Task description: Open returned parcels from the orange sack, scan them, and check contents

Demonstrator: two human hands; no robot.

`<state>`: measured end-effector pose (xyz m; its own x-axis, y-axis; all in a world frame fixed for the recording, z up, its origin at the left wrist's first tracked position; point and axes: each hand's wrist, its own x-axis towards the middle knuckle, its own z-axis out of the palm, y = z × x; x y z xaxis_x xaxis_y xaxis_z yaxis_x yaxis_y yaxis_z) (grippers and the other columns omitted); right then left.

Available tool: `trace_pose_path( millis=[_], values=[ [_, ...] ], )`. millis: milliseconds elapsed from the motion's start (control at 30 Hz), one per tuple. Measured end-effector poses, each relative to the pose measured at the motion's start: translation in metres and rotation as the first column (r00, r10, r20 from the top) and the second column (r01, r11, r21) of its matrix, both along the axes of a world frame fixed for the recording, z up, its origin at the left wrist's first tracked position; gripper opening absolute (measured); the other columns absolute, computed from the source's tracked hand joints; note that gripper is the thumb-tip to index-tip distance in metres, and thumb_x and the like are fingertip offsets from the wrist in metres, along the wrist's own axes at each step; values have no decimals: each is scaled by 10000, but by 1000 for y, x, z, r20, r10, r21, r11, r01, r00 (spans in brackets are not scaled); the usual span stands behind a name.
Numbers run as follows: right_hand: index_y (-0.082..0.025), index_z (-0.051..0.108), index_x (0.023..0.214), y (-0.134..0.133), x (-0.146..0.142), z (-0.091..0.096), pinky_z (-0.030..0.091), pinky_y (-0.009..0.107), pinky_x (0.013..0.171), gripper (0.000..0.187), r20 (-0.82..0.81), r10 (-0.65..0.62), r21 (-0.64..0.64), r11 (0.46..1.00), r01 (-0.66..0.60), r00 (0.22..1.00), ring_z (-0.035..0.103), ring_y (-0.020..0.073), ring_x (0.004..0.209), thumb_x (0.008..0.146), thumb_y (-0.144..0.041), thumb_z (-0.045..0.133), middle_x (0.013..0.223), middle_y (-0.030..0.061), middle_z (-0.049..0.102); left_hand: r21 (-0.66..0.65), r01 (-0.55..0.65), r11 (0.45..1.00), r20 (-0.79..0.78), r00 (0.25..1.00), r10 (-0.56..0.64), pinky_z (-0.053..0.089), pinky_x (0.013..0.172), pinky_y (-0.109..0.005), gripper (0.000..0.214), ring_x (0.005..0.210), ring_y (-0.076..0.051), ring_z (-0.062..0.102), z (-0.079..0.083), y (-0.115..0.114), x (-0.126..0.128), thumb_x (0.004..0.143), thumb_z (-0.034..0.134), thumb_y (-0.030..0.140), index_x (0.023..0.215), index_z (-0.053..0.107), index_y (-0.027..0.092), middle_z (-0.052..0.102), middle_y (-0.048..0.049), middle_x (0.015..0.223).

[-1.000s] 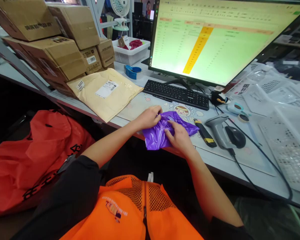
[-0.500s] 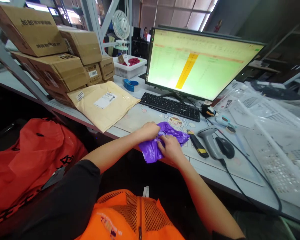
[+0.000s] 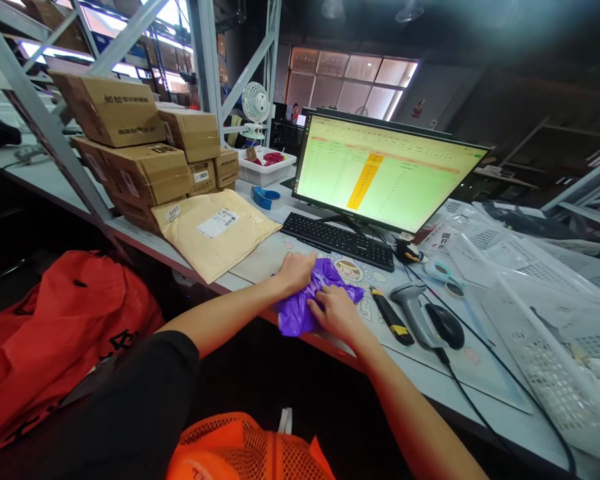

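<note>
A crumpled purple plastic bag (image 3: 297, 313) lies at the desk's front edge, its lower corner hanging over the side. My left hand (image 3: 296, 271) is closed in a fist on the bag's upper left part. Lower and to the right, my right hand (image 3: 337, 311) holds the bag with bent fingers and thumb; the fingertips are partly lost in its folds. Whatever may be inside the bag is hidden. Right of the bag lie a black and yellow utility knife (image 3: 392, 316) and a grey barcode scanner (image 3: 414, 313).
A yellow padded envelope (image 3: 215, 250) lies at the left, before stacked cardboard boxes (image 3: 147, 173). Behind my hands stand a keyboard (image 3: 337, 240) and a monitor (image 3: 385, 173). A black mouse (image 3: 446, 325), cables and a white plastic basket (image 3: 545, 347) are at the right.
The camera view has tilted upward, so more of the room shows. Both hands stay on the purple bag, which has bunched up slightly; my right hand has shifted a little on it.
</note>
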<state>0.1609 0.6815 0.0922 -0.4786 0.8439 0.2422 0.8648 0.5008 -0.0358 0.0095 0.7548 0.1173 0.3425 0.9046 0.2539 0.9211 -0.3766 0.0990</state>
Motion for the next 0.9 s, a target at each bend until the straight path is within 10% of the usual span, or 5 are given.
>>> trace_pose_path(
  millis=[267, 400, 600, 900],
  values=[
    [-195, 717, 857, -7, -1, -8, 505, 460, 963, 210, -54, 156, 240, 961, -138, 986, 591, 291, 1090, 996, -266, 577, 1103, 130, 676, -66, -236, 969, 138, 960, 243, 506, 908, -385, 381, 1163, -294, 695, 12, 39, -13, 969, 384, 72, 1241, 629, 176, 738, -196, 1143],
    [-205, 734, 864, -8, -5, -17, 444, 501, 1125, 177, -84, 286, 280, 926, -253, 955, 480, 322, 1373, 971, -219, 594, 1364, 112, 646, -183, -218, 959, 198, 947, 254, 527, 878, -347, 260, 1113, -282, 716, 5, 45, -16, 907, 599, 160, 1136, 710, 212, 741, -160, 1209],
    [-178, 747, 910, -2, -41, -5, 442, 463, 1028, 267, -70, 145, 137, 981, -135, 987, 599, 298, 1124, 1018, -302, 536, 1047, 123, 729, -301, -252, 920, 318, 883, 346, 538, 832, -302, 248, 1001, -231, 733, 4, 66, -22, 873, 666, 247, 1109, 742, 229, 788, -95, 1123],
    [-116, 771, 981, -2, -69, 7, 387, 435, 935, 390, 65, 15, -23, 1000, -14, 998, 651, 304, 1010, 1050, -367, 481, 960, 173, 773, 132, -317, 939, 146, 943, 298, 523, 880, -370, 456, 1082, -273, 704, -3, 64, -27, 1056, 241, 159, 1359, 579, 206, 563, -171, 1402]
  ],
)
